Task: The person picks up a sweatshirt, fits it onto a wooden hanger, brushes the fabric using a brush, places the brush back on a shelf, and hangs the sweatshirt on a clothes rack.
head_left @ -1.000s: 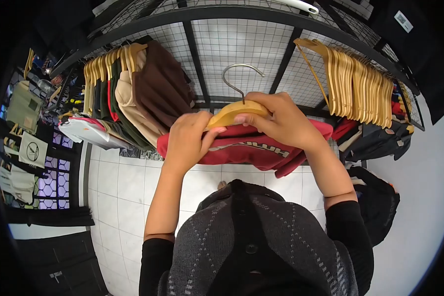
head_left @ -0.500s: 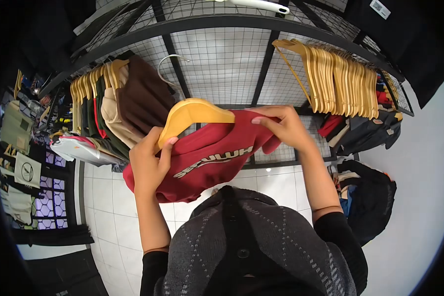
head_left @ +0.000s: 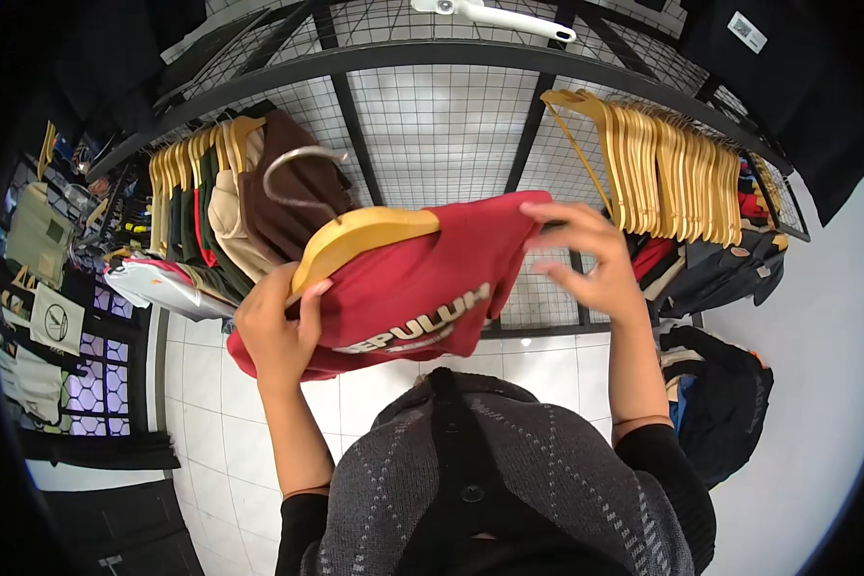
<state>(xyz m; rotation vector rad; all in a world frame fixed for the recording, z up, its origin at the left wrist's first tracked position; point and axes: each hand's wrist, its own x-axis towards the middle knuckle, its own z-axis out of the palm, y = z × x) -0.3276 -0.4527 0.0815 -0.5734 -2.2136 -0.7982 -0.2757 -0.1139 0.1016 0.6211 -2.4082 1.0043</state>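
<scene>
A wooden hanger [head_left: 365, 235] with a metal hook runs partly inside the neck of a red sweatshirt [head_left: 403, 298], which bears pale lettering. My left hand [head_left: 278, 322] pinches the hanger's left end, thumb on top, near the sweatshirt's left side. At the sweatshirt's right shoulder edge is my right hand [head_left: 590, 254], its fingers spread apart; whether the fingertips still touch the cloth is hard to tell. The hanger's right end is hidden by the fabric.
Behind is a black rack [head_left: 432, 58] with a wire grid. Clothes on hangers [head_left: 293, 182] hang at the left, and a row of wooden hangers [head_left: 667, 173] at the right. A white handle-like object [head_left: 509, 19] lies on top. Dark garments [head_left: 720, 403] hang lower right.
The hanger went from level in both hands to tilted at the left, its right end now inside the sweatshirt. My right hand has moved onto the shoulder and then opened.
</scene>
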